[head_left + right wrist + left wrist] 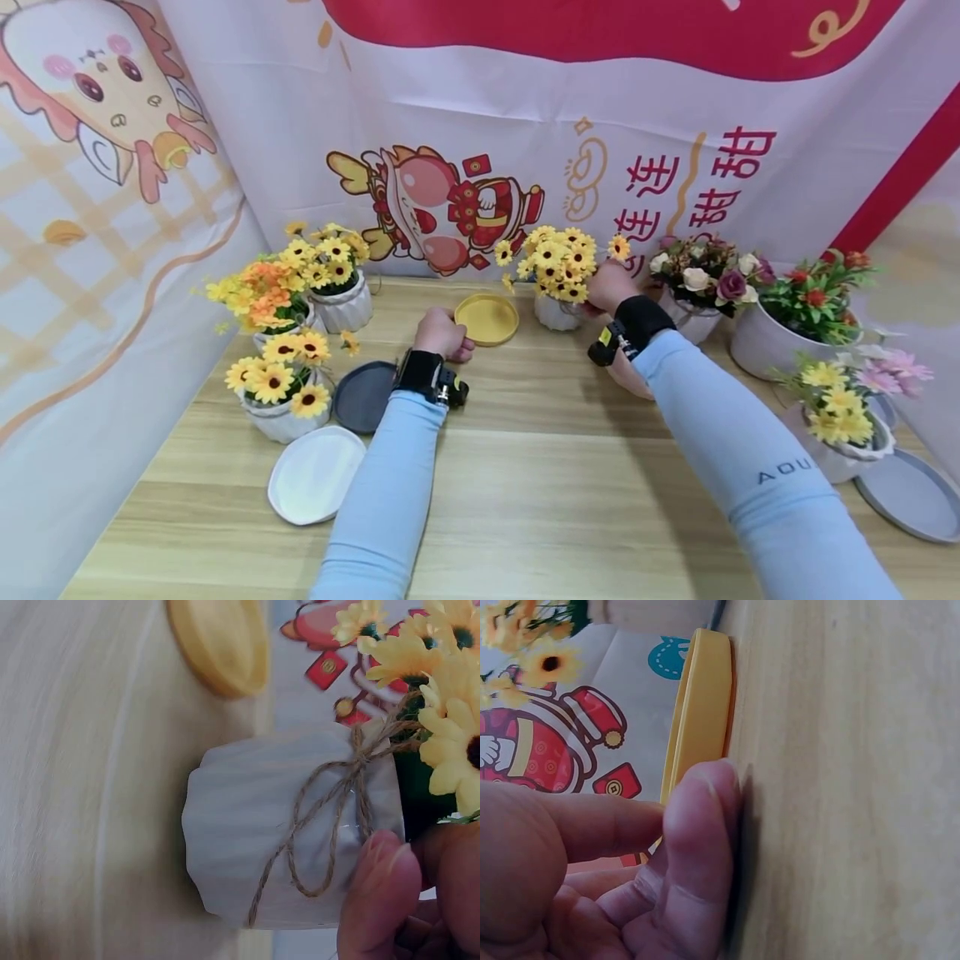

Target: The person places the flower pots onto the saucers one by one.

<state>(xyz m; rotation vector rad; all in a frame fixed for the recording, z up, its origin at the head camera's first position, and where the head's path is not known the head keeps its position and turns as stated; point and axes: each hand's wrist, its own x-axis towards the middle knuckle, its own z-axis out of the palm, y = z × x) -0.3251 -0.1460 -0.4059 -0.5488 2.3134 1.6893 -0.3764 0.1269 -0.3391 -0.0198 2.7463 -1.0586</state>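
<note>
Your right hand [611, 287] pinches the rim of the white flower pot [556, 315] on the far side; your left hand [441, 333] pinches the yellow saucer [487, 320] at its left edge. The upright pot lies right of the saucer, apart.

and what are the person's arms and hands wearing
Light blue sleeves cover the left arm and right arm, the right printed with dark lettering. Black straps circle both wrists, each with a small black device showing some yellow. The left hand and right hand are bare.
</note>
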